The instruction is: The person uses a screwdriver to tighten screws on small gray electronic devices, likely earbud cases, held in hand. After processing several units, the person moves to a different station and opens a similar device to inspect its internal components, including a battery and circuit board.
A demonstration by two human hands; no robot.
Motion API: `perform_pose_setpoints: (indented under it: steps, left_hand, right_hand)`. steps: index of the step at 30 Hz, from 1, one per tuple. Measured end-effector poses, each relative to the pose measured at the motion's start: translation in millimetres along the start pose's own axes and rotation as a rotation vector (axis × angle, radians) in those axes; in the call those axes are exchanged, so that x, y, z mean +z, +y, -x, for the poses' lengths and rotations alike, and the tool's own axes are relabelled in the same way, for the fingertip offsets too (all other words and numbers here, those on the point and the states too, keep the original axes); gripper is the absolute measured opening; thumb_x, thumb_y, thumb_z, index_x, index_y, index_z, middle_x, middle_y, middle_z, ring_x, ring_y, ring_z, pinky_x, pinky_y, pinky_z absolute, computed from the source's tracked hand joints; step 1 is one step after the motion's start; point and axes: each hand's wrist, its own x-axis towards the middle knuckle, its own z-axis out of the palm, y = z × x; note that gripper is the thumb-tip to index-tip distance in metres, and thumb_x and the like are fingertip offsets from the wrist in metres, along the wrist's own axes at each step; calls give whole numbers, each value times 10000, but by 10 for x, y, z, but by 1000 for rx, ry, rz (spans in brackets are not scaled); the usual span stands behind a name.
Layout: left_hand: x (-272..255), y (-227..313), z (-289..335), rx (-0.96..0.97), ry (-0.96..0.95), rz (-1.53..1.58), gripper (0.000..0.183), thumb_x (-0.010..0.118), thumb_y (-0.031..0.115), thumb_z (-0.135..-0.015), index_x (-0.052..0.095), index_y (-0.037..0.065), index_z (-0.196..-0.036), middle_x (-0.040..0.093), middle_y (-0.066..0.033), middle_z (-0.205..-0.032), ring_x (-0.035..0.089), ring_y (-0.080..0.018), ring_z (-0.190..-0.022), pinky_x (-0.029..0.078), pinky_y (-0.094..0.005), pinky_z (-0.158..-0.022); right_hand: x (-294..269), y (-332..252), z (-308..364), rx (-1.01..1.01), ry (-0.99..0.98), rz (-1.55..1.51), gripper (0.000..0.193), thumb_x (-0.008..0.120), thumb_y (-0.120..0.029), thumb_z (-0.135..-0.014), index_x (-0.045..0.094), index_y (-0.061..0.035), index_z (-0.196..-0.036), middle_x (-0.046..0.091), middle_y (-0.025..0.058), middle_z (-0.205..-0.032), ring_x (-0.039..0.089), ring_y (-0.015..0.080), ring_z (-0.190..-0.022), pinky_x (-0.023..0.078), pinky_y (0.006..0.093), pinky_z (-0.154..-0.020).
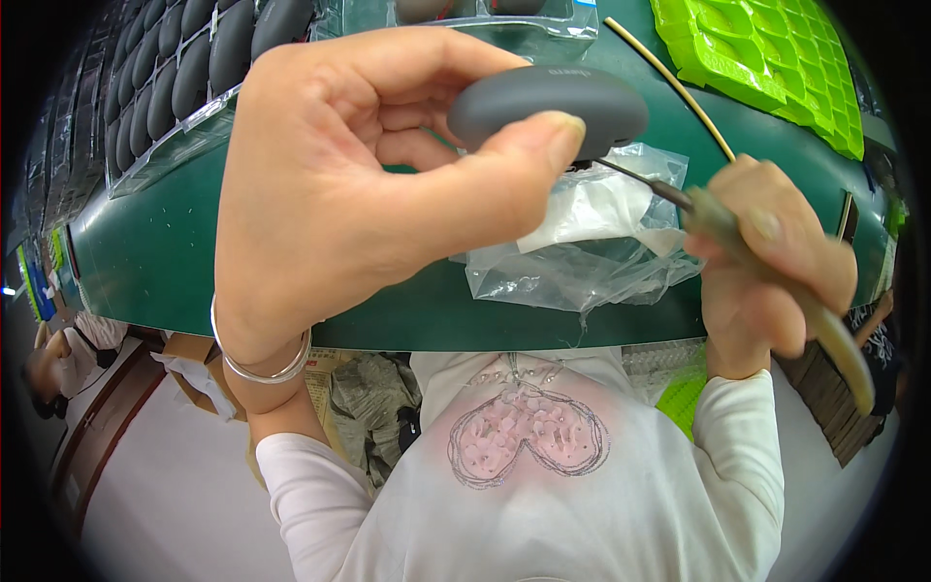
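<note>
Raised over the table, my left hand [359,165] pinches a smooth dark grey oval case [548,97] between thumb and fingers. Its underside, facing me, has a small dark part by my thumb that I cannot make out. My right hand [776,252] is closed around the curved beige handle of a hand tool [718,218]. The tool's thin dark tip reaches the underside of the case; whether it touches is unclear. Beneath both hands lies a clear plastic bag [582,276] with white material [592,213] in it.
Clear trays of dark grey oval cases [204,68] stand far left; another clear tray [495,34] is at the back. A bright green moulded tray [766,63] and a thin stick [669,82] lie far right on the green table [145,257]. A person [73,354] is at the left edge.
</note>
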Motion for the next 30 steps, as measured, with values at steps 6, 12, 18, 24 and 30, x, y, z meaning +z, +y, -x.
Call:
perform_pose_setpoints:
  steps: [6,12,18,24,30]
  left_hand:
    - [-4,-5,-43,-19,-6,160,269,598,128,-852,613,-74,-1028,657,-128,-849,638,-139,-643,543,-238,-599]
    - [7,-15,-26,20,-28,142,298,600,116,-844,598,-94,-1056,652,-147,-890,651,-161,-703,557,-266,-629]
    - [38,-25,-32,68,-81,124,337,630,63,-808,576,-115,-1090,638,-173,-952,648,-191,-792,552,-280,-703]
    - [64,-14,-13,39,-49,159,347,645,40,-792,574,-112,-1097,639,-172,-951,647,-191,-799,550,-285,-718]
    - [64,-49,-19,39,-74,170,328,629,58,-813,575,-109,-1091,641,-168,-945,650,-190,-800,560,-286,-707]
  right_hand:
    - [21,66,33,-93,116,-66,583,389,-553,-907,448,-49,-1194,591,221,-968,553,233,-694,440,318,-606]
    - [240,39,-130,258,153,34,462,571,-265,-912,428,57,-1211,552,235,-1126,584,250,-924,486,346,-802]
    - [290,52,-108,409,107,-255,571,698,-58,-797,325,-4,-1225,534,222,-1164,549,261,-1073,436,352,-933]
    - [293,52,-80,434,116,-262,616,722,16,-753,302,-40,-1199,530,207,-1149,542,247,-1082,428,360,-951]
    - [303,54,-71,438,123,-262,603,703,33,-763,297,-33,-1204,533,196,-1139,539,237,-1070,421,355,-953]
